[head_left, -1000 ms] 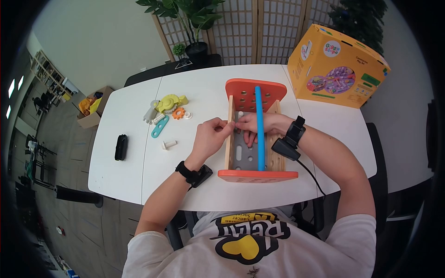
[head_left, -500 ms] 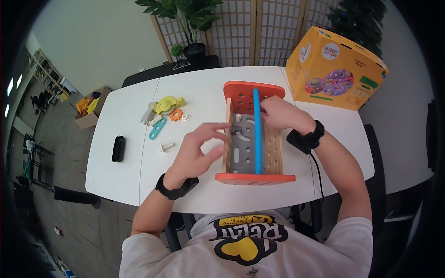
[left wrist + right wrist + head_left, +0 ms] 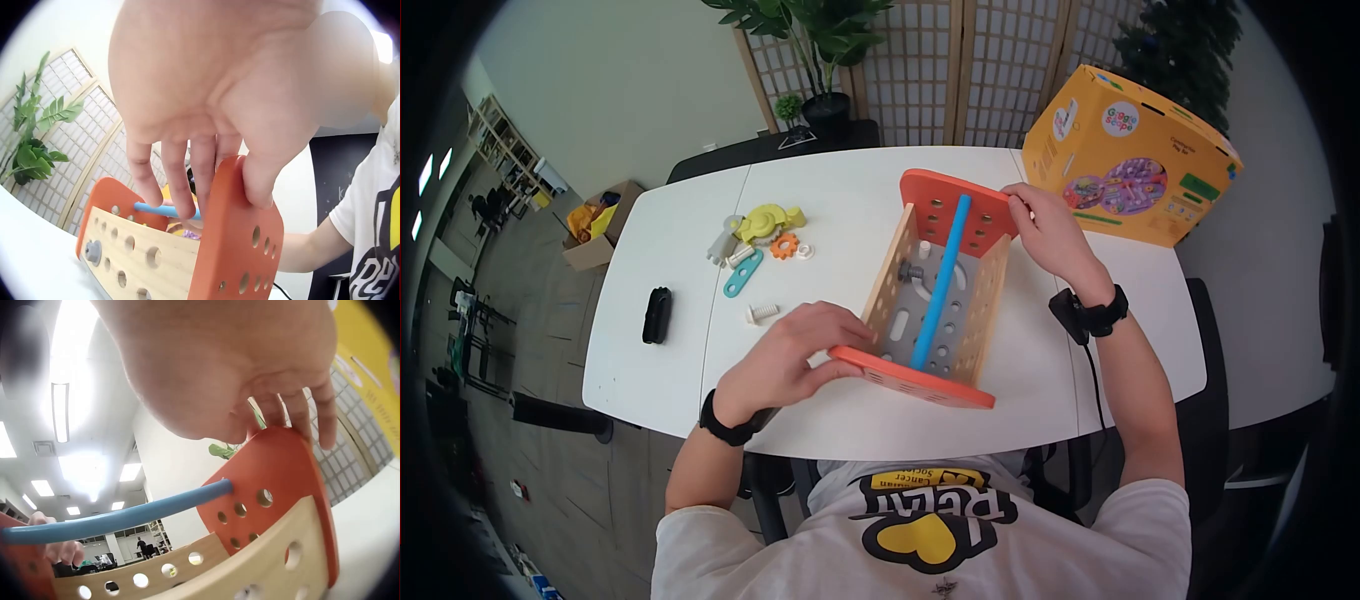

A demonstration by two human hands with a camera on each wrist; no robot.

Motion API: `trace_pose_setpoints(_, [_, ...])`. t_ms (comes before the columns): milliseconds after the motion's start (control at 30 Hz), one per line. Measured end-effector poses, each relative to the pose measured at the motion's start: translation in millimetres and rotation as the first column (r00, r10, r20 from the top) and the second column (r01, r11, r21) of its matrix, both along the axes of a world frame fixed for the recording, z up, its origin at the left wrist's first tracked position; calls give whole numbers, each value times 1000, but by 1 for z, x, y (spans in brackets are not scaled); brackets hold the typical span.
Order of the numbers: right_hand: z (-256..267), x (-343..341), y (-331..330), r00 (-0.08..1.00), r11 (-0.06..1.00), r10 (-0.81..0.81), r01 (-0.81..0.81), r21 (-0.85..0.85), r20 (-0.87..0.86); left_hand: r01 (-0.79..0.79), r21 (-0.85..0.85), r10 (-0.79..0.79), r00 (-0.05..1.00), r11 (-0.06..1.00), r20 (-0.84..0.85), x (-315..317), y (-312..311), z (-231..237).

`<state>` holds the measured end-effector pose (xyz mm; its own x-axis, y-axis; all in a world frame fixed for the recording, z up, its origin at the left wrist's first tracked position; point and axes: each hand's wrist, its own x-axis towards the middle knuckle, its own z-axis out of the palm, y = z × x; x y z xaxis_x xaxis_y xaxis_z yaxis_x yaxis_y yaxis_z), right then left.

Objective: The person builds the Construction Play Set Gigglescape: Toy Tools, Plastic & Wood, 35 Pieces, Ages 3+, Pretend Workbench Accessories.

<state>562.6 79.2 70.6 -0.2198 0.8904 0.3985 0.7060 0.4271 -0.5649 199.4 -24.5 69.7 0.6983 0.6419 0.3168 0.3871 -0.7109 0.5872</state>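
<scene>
Far left, on the floor: a cardboard box point(image 3: 585, 257) with yellow and orange items in it. Left part of the white table point(image 3: 655, 225): a black case point(image 3: 657, 316). Right of it, farther off, a loose group of toy parts: grey piece point(image 3: 723, 246), white screw point(image 3: 739, 257), teal strip point(image 3: 743, 274), yellow-green piece point(image 3: 768, 222), orange gear point(image 3: 784, 240) and white ring point(image 3: 805, 252). A second white screw point(image 3: 763, 313) lies apart, nearer the person.

Left hand point(image 3: 793, 350): partly closed, gripping the near orange panel point(image 3: 915, 383) of the toy toolbox point(image 3: 986, 320) at its left end; thumb on the outer face, fingers over the top edge.

Toolbox: right of centre on the near-to-far line, set at a slant, far end more to the right. Wooden sides with holes, grey holed floor, blue bar point(image 3: 943, 285) running between the end panels. A grey bolt point(image 3: 910, 271) sits at the left side wall; its head shows outside in the left wrist view.

Right hand point(image 3: 1055, 235): partly closed, holding the right end of the far orange panel point(image 3: 930, 190), fingers on its outer side.

Far right: yellow box point(image 3: 1135, 160) standing on the table.
</scene>
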Motion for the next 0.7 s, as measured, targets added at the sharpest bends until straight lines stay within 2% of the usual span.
trace_pose_setpoints(133, [4, 4, -18, 999, 998, -22, 23, -61, 24, -136, -133, 149, 984, 982, 95, -29, 18, -8])
trace_pose_setpoints(267, [10, -1, -38, 1000, 995, -21, 22, -92, 7, -253, -180, 263, 964, 951, 37, -55, 40, -19])
trace_pose_setpoints(300, [11, -4, -44, 1000, 995, -23, 23, -99, -2, -223, -203, 239, 969, 954, 62, -59, 46, -22])
trace_pose_setpoints(400, [14, -9, -54, 1000, 986, -24, 24, -163, -1, -309, -299, 366, 917, 903, 160, -61, 53, -31])
trace_pose_setpoints(500, [18, -4, -59, 999, 970, 44, -44, -241, -4, -403, -340, 466, 875, 850, 130, -63, 61, -42])
trace_pose_setpoints(533, [16, -1, -56, 994, 947, 77, -96, -307, -75, -433, -361, 505, 853, 826, 131, -66, 62, -49])
trace_pose_setpoints(600, [9, 11, -47, 967, 879, 130, -214, -427, -218, -486, -464, 553, 833, 741, 10, -68, 63, -55])
trace_pose_setpoints(633, [6, 14, -42, 945, 822, 106, -258, -507, -309, -510, -510, 568, 822, 693, -50, -67, 62, -56])
trace_pose_setpoints(700, [-1, 11, -33, 941, 768, 5, -220, -602, -339, -518, -577, 577, 811, 631, -97, -56, 56, -58])
